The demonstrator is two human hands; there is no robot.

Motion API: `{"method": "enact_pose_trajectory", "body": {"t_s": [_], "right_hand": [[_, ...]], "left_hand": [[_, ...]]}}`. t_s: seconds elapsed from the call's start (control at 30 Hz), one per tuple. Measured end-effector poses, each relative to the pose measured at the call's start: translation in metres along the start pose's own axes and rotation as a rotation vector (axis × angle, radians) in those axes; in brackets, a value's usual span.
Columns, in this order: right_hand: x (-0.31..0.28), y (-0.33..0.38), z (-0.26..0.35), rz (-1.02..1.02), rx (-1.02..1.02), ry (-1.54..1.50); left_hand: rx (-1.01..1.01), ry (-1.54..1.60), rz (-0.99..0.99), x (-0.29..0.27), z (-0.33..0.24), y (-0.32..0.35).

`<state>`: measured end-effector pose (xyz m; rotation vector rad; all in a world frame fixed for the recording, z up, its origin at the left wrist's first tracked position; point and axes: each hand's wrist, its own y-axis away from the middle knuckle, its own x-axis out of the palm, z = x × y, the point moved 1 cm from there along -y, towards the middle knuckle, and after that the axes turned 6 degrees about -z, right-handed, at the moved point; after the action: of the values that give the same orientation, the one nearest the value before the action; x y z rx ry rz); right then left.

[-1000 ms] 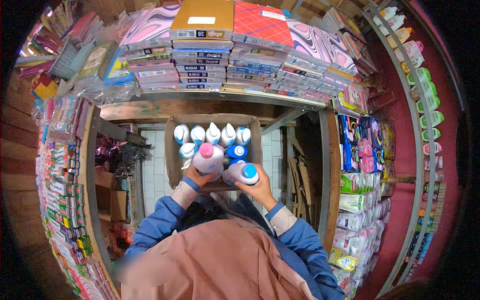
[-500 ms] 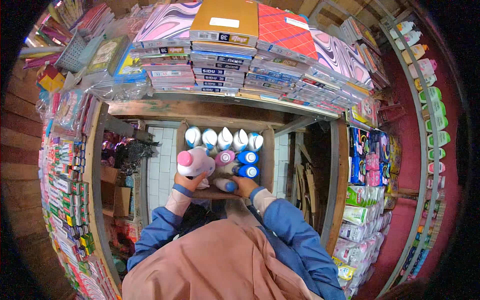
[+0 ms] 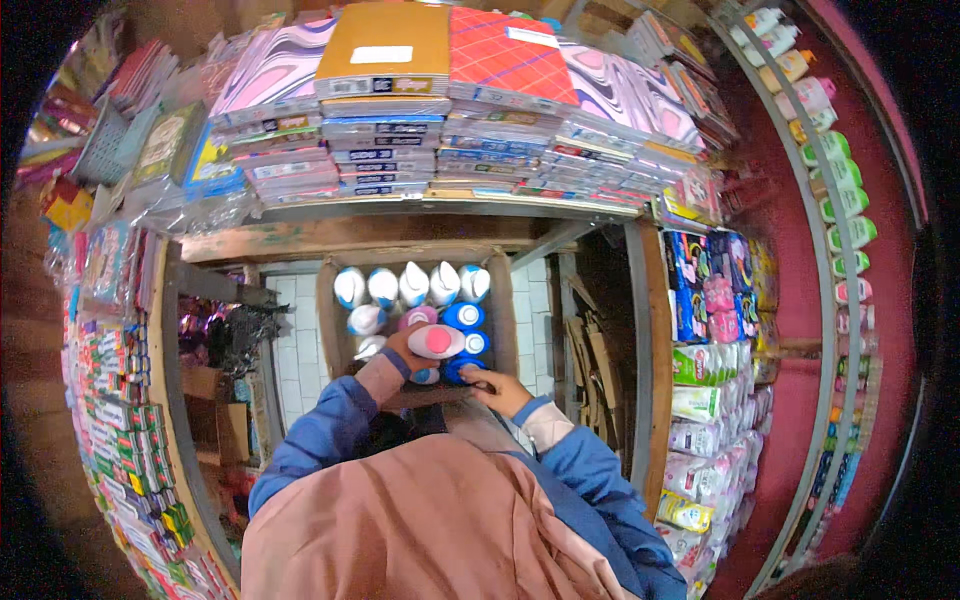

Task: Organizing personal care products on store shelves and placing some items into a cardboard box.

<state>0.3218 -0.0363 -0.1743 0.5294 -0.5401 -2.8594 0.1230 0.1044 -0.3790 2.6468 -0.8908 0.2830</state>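
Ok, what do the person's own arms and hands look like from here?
The left hand and right hand are bare, without gloves. Both arms wear long blue sleeves with pale beige panels near the wrists and narrow blue bands at the ends.

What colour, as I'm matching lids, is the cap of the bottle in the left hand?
The cap is pink; the head view shows it best.

A: Quantity, cardboard carton (image 3: 328,305)?
B: One.
A: Inner row, 12 o'clock?
B: Five white-topped bottles (image 3: 413,287).
A: Inner side, 3 o'clock?
B: Three blue bottles (image 3: 470,345).
A: Held?
B: One pink-capped bottle (image 3: 438,342).
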Motion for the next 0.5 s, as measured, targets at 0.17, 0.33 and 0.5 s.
{"method": "enact_pose_trajectory", "body": {"t_s": [0.17, 0.33, 0.5], "right_hand": [[-0.024, 0.05, 0.031, -0.219, 0.056, -0.123], [-0.021, 0.074, 0.024, -0.291, 0.062, -0.259], [-0.017, 0.083, 0.011, -0.267, 0.125, -0.335]], "left_hand": [[0.019, -0.308, 0.167, 0.027, -0.049, 0.005], [-0.17, -0.325, 0.062, 0.036, -0.085, 0.037], [-0.182, -0.606, 0.078, 0.025, -0.096, 0.029]]}}
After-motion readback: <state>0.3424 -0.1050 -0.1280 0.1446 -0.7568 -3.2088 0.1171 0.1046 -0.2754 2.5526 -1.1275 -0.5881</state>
